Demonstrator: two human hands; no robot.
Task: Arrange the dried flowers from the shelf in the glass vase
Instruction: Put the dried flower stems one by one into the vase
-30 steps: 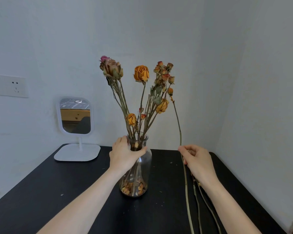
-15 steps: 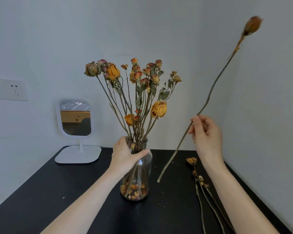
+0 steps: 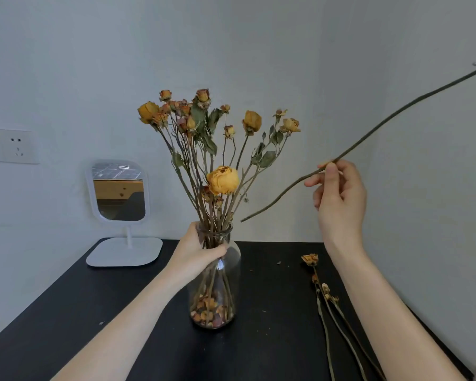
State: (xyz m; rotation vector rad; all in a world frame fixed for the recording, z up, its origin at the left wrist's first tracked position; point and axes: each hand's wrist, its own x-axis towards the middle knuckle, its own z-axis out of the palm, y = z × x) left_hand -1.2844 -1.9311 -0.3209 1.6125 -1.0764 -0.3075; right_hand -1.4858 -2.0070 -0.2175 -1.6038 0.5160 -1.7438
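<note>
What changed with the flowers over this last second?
The right hand picked a long stem off the table, lifted it and now aims its cut end toward the vase mouth. The left hand kept gripping the vase neck; other loose stems stayed on the table.

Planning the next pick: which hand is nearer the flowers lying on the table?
Right. The right hand hovers above the loose flowers, pinching a long stem; the left hand grips the glass vase, off to their left.
</note>
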